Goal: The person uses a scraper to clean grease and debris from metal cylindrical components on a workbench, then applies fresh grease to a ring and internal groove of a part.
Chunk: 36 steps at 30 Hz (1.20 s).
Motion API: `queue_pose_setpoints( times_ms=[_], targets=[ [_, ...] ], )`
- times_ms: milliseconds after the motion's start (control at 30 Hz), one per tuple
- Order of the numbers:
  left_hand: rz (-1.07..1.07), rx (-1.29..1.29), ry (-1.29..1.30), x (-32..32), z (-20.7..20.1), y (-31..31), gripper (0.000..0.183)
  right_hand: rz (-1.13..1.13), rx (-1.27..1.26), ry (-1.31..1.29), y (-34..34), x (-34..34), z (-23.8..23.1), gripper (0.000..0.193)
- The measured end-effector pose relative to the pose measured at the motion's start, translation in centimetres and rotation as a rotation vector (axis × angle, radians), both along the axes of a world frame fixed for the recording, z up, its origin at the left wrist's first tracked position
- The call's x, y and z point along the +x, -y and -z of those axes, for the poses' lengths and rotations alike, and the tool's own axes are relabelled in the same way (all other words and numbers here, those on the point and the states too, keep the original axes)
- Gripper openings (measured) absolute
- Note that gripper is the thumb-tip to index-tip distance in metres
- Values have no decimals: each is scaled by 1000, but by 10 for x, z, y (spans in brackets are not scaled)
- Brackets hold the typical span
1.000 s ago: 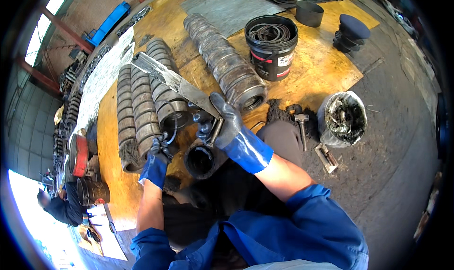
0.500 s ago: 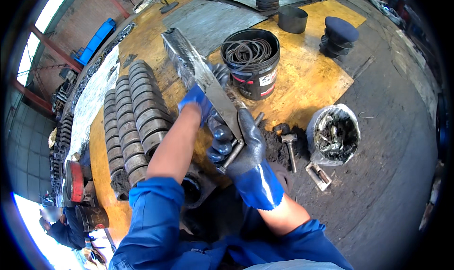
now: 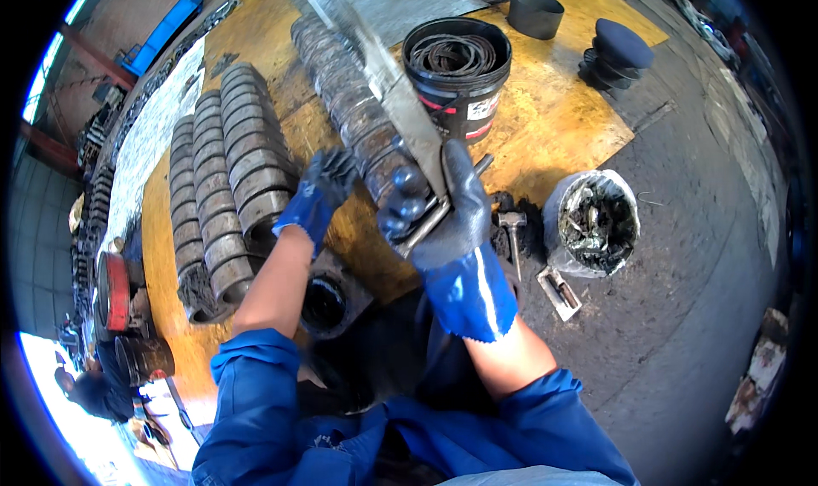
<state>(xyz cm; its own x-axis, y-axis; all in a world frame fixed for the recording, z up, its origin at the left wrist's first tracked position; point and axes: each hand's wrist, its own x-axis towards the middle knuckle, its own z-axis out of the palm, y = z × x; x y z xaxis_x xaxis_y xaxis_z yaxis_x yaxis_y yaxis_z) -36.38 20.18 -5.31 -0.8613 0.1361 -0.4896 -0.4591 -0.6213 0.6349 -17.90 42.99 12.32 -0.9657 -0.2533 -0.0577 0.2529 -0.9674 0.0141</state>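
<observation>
My right hand (image 3: 447, 209) in a dark-coated blue glove is closed around the lower end of a long grey metal tool (image 3: 409, 115) with a flat plate and a thin crossbar. The tool tilts up and to the left, over a thick ribbed metal cylinder (image 3: 341, 86) lying on the yellow sheet. My left hand (image 3: 328, 179), gloved alike, hangs open between that cylinder and three ribbed cylinders (image 3: 253, 137) lying side by side. It holds nothing. Below it, a dark round opening shows in a metal block (image 3: 326, 303) near my knees.
A black bucket (image 3: 456, 132) with coiled rings stands beyond my right hand. To the right are a pale lined container (image 3: 558, 222) of dark greasy matter, a hammer (image 3: 513, 230) and a small tray (image 3: 569, 305). A dark padded stool (image 3: 618, 47) stands farther back. Another person (image 3: 94, 392) is at lower left.
My left hand has let go of the metal tool and moved left and down, its fingers now apart. The right hand still grips the tool. The whole view has shifted a little.
</observation>
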Motion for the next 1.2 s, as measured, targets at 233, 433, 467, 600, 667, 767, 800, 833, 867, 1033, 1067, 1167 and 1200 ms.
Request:
queue_pose_setpoints(
  times_ms=[233, 433, 467, 600, 667, 767, 800, 833, 867, 1033, 1067, 1167, 1200],
  targets=[
    [-352, -132, 25, 98, -8, 184, 43, 84, 121, -133, 13, 3, 6, 36],
    [-400, -177, 141, 212, 25, 286, 39, -202, 74, -190, 11, 0, 26, 20],
    [-399, -177, 137, 226, 37, 303, 42, -283, 54, -222, 10, -6, 33, 26],
    [-288, -354, 252, 271, 73, 262, 32, -119, 304, 40, 42, 15, 5, 18],
    [-147, -454, 305, 287, 95, 259, 40, -85, 268, 119, 56, 22, 0, 23],
    [-41, -543, 357, 282, 108, 220, 34, -286, 176, -151, 35, 7, 29, 20],
    [-4, -583, 373, 281, 115, 213, 36, -307, 177, -186, 36, 6, 34, 19],
    [23, -629, 371, 280, 121, 208, 37, -327, 179, -221, 37, 4, 37, 18],
    [54, -691, 365, 280, 127, 203, 38, -312, 200, -191, 35, 3, 38, 18],
    [219, -1098, 223, 262, 160, 201, 46, -237, 273, -173, 57, 10, 32, 39],
    [222, -1127, 229, 260, 165, 201, 48, -229, 282, -180, 60, 9, 35, 42],
    [204, -943, 405, 231, 129, 154, 53, -185, 332, -189, 51, 12, 29, 43],
    [165, -857, 526, 231, 115, 152, 54, -201, 330, -192, 54, 10, 34, 44]
  ],
)
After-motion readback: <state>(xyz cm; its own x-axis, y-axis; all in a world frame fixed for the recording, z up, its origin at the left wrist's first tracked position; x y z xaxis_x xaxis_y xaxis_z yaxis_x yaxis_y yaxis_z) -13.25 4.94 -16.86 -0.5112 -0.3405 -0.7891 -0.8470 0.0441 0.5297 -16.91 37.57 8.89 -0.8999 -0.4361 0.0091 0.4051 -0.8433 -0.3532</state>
